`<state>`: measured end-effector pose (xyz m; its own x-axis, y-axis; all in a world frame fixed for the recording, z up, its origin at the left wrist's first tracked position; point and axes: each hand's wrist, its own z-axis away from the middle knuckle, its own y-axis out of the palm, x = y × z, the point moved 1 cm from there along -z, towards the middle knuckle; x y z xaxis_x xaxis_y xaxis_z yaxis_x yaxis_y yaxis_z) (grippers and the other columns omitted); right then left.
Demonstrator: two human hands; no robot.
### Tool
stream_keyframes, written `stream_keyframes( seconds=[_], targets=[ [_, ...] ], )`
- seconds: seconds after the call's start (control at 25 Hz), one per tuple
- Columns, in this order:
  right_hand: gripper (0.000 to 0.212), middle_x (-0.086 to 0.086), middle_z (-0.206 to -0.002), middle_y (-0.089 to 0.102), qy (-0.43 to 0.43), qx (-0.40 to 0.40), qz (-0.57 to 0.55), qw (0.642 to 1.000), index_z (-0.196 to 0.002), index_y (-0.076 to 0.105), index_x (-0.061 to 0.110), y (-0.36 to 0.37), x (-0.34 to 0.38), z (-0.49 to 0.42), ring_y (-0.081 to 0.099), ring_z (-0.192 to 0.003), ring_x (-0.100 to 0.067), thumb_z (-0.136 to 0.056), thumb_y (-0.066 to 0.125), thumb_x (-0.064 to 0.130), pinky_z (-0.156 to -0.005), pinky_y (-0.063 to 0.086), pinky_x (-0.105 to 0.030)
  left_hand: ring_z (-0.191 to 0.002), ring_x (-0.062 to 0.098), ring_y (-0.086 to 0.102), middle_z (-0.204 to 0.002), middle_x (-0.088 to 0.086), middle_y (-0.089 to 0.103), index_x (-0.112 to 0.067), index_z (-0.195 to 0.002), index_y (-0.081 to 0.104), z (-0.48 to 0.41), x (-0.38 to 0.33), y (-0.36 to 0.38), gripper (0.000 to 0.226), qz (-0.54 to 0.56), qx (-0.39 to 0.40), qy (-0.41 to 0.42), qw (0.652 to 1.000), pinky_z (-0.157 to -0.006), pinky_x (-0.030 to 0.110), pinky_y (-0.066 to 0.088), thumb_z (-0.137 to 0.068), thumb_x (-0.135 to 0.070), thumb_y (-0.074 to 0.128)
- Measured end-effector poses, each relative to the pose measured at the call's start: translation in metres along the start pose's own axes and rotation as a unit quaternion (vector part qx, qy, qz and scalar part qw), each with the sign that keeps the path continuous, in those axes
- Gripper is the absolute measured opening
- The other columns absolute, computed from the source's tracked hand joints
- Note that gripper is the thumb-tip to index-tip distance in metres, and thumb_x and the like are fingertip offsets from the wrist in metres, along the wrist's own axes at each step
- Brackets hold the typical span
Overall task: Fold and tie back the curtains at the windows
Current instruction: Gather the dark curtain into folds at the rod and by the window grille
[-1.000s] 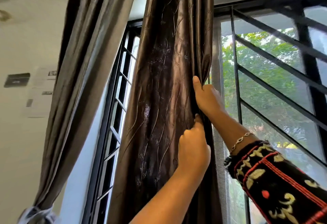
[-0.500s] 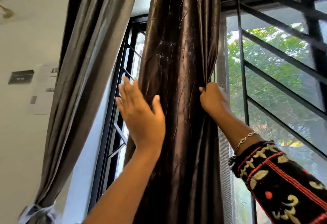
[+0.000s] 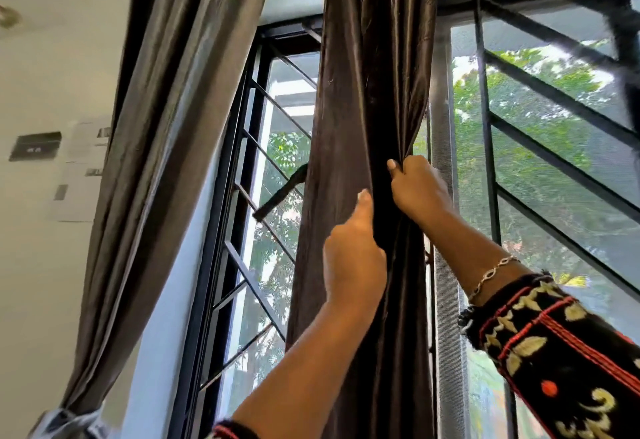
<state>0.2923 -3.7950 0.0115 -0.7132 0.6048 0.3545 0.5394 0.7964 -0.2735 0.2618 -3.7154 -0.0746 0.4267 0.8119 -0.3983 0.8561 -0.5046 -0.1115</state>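
The dark curtain [image 3: 367, 92] hangs straight down between the two windows, bunched into a narrow upright column. The right hand [image 3: 417, 189] is the higher one, its fingers clamped on the bundle's right edge. The left hand [image 3: 353, 262] sits just below and beside it, wrapped round a fold with the thumb lying up the cloth. The rest of the cloth lies below both hands. The grey curtain [image 3: 166, 161] on the left is already tied.

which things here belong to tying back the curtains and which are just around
Job: dark brown satin curtain, gripped by left hand and right hand; grey satin curtain, already tied with a pale cloth tie.
Just there: black metal window grille; white papers on the wall; dark wall plate.
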Motion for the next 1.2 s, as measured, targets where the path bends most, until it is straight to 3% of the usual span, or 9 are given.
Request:
stream_keyframes(
  seconds=[0.16,0.32,0.44,0.52,0.68,0.84,1.0,1.08,1.2],
  targets=[
    [0.048,-0.020,-0.093,0.060,0.006,0.031,-0.084,0.996,-0.076,0.051,0.006,0.013,0.010,-0.005,0.057,-0.091,-0.034,-0.093,0.042,0.050,-0.077,0.043,-0.037,-0.090,0.041,0.061,-0.096,0.020,0.067,-0.016,-0.137,0.042,-0.008,0.003,0.018,0.059,-0.010,0.024,0.022,0.999,-0.075,0.044,0.047,-0.082,0.005,0.039],
    [0.039,-0.009,-0.071,0.042,0.004,0.017,0.005,1.000,-0.061,0.032,0.012,0.023,0.008,-0.008,0.048,-0.082,-0.031,-0.095,0.049,0.023,-0.065,0.031,-0.032,-0.087,0.037,0.063,-0.096,0.017,0.069,-0.010,-0.122,0.056,-0.006,0.016,0.026,0.049,0.094,0.016,0.070,0.993,-0.072,0.044,0.051,-0.079,-0.006,0.034],
    [0.040,-0.004,-0.065,0.037,0.001,0.008,0.018,1.000,-0.059,0.029,0.014,0.028,0.005,-0.007,0.042,-0.077,-0.027,-0.095,0.047,0.018,-0.064,0.028,-0.030,-0.132,0.024,0.042,-0.140,0.011,0.047,-0.011,-0.133,0.049,-0.003,0.041,0.032,0.050,0.114,-0.039,0.072,0.990,-0.107,0.041,0.036,-0.094,-0.038,0.031],
    [0.040,-0.003,-0.066,0.036,-0.001,0.006,0.022,1.000,-0.060,0.029,0.014,0.032,0.002,-0.008,0.041,-0.076,-0.026,-0.096,0.046,0.019,-0.065,0.029,-0.030,-0.138,0.021,0.031,-0.145,0.009,0.041,-0.010,-0.136,0.044,-0.008,0.060,0.030,0.059,0.138,-0.103,0.007,0.985,-0.113,0.040,0.028,-0.092,-0.047,0.031],
    [0.040,-0.002,-0.064,0.034,-0.007,-0.003,0.020,1.000,-0.060,0.029,0.013,0.036,-0.005,-0.010,0.042,-0.077,-0.027,-0.097,0.046,0.019,-0.065,0.030,-0.030,-0.127,0.033,0.045,-0.136,0.020,0.049,0.000,-0.133,0.044,-0.040,0.088,0.020,0.058,0.149,-0.044,-0.202,0.967,-0.105,0.040,0.037,-0.094,-0.044,0.042],
    [0.041,-0.002,-0.063,0.034,-0.017,-0.011,0.032,0.999,-0.060,0.029,0.014,0.039,-0.007,-0.010,0.044,-0.076,-0.027,-0.097,0.046,0.019,-0.064,0.030,-0.031,-0.119,0.034,0.053,-0.129,0.022,0.054,0.000,-0.133,0.044,-0.081,0.102,0.010,0.090,0.261,0.012,-0.177,0.949,-0.101,0.047,0.042,-0.071,-0.063,0.059],
    [0.041,-0.001,-0.062,0.035,-0.027,-0.017,0.050,0.998,-0.059,0.029,0.015,0.042,-0.007,-0.010,0.041,-0.072,-0.025,-0.097,0.045,0.018,-0.062,0.027,-0.029,-0.096,0.027,0.063,-0.109,0.017,0.064,-0.007,-0.132,0.042,-0.115,0.105,0.007,0.065,0.444,-0.089,-0.205,0.868,-0.095,0.053,0.047,-0.075,-0.013,0.073],
    [0.041,0.000,-0.061,0.034,-0.033,-0.022,0.062,0.997,-0.058,0.029,0.015,0.042,-0.006,-0.009,0.039,-0.070,-0.025,-0.096,0.046,0.015,-0.062,0.026,-0.029,-0.084,0.025,0.064,-0.099,0.016,0.064,-0.008,-0.114,0.057,-0.122,0.100,0.006,0.040,0.536,-0.069,-0.230,0.810,-0.091,0.052,0.050,-0.077,-0.011,0.071],
    [0.041,0.002,-0.060,0.034,-0.045,-0.029,0.092,0.994,-0.057,0.030,0.015,0.042,-0.006,-0.008,0.043,-0.072,-0.026,-0.094,0.047,0.011,-0.062,0.028,-0.028,-0.090,0.025,0.064,-0.096,0.009,0.066,-0.011,-0.100,0.064,-0.123,0.088,0.003,0.019,0.535,-0.054,-0.246,0.806,-0.093,0.047,0.050,-0.088,-0.025,0.060]
  ],
)
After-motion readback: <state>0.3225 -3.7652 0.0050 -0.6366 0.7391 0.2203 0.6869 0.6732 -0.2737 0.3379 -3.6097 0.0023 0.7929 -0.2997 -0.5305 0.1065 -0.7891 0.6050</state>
